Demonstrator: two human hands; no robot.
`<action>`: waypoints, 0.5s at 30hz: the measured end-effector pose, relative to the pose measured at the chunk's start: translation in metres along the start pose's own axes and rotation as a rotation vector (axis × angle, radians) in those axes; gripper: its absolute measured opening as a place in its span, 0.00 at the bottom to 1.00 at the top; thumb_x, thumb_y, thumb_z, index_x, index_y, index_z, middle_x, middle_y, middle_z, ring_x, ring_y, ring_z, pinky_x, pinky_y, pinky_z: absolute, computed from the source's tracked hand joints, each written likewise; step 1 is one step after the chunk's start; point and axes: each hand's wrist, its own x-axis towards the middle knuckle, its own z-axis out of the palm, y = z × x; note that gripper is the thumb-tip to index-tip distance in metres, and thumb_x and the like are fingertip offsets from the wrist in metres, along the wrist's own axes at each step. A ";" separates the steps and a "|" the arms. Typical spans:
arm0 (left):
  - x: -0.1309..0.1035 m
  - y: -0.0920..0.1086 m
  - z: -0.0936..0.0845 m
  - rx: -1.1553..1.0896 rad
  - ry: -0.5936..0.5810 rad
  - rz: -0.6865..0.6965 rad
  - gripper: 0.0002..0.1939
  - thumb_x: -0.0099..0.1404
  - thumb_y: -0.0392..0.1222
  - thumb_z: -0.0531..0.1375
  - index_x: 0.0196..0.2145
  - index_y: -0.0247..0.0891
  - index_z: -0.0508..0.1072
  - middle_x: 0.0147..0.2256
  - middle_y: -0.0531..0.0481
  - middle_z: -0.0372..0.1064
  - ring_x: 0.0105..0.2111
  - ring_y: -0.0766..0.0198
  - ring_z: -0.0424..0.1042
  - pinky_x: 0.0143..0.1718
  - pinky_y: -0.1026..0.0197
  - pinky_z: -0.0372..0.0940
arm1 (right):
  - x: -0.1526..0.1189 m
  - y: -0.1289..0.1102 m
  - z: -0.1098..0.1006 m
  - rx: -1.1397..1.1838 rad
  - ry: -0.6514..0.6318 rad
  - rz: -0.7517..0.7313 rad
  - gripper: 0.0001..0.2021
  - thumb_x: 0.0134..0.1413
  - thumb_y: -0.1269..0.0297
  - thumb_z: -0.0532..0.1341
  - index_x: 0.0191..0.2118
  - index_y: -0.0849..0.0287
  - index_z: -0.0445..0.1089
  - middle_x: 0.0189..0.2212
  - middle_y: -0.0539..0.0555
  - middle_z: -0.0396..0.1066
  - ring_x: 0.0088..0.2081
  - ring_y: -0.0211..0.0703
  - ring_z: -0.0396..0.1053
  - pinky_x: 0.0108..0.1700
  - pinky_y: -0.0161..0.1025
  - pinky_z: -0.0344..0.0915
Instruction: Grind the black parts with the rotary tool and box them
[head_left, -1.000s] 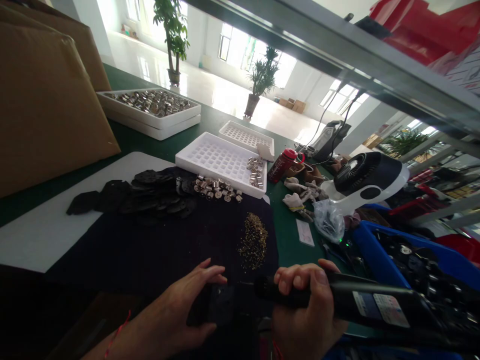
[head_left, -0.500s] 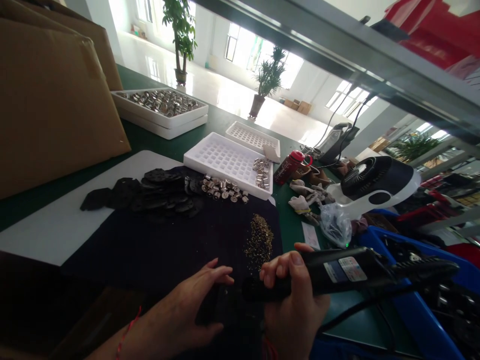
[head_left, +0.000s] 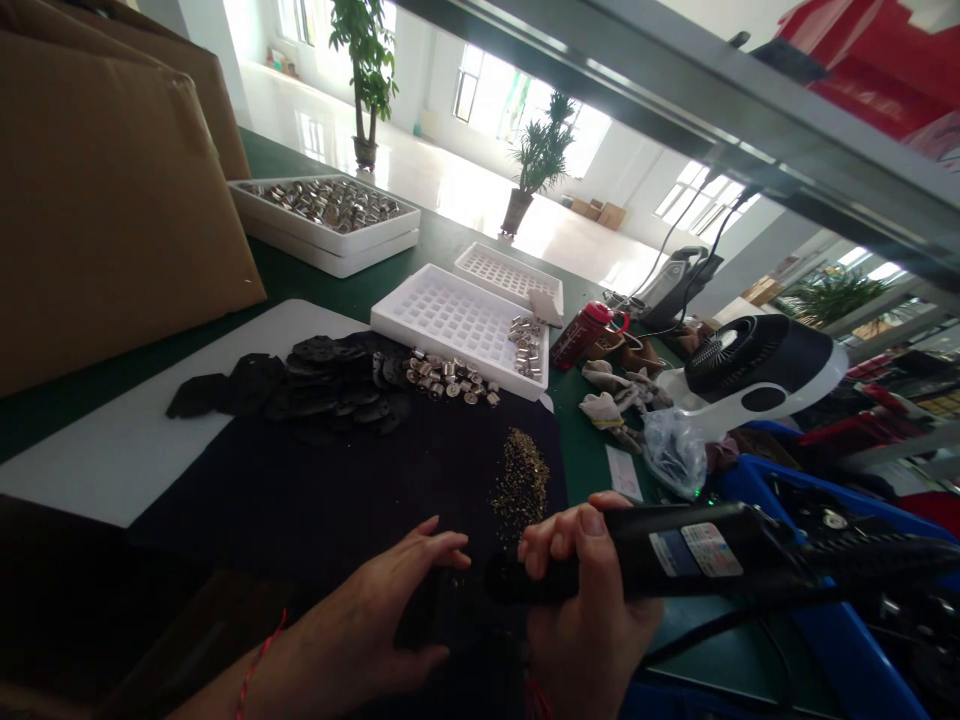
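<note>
My right hand (head_left: 592, 610) is wrapped round a black corded power tool (head_left: 697, 550) with a label on its side, its dark tip pointing left. To its left, my left hand (head_left: 375, 610) curves its thumb and fingers round a dark object, which blends into the dark mat (head_left: 352, 490). Small brass-coloured screws (head_left: 523, 480) lie spread beyond the tool's tip. Behind them is a pile of silver metal cylinders (head_left: 450, 379), beside overlapping flat black pieces (head_left: 300, 385).
A white grid tray (head_left: 450, 320) holds some cylinders at its right end. Further back left, stacked white trays (head_left: 337, 245) hold many metal parts. A cardboard box (head_left: 112, 200) stands left. On the right are a red bottle (head_left: 581, 335), a fan (head_left: 757, 370) and a blue bin (head_left: 817, 600).
The view has shifted very slightly. Both hands and the tool keep nearly the same pose.
</note>
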 end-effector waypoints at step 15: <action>0.003 -0.007 0.006 0.014 0.050 0.057 0.53 0.54 0.28 0.70 0.71 0.57 0.55 0.62 0.52 0.74 0.71 0.42 0.62 0.71 0.37 0.61 | -0.015 0.009 0.003 -0.143 -0.152 -0.197 0.09 0.66 0.65 0.68 0.37 0.54 0.67 0.24 0.40 0.64 0.19 0.31 0.65 0.24 0.32 0.68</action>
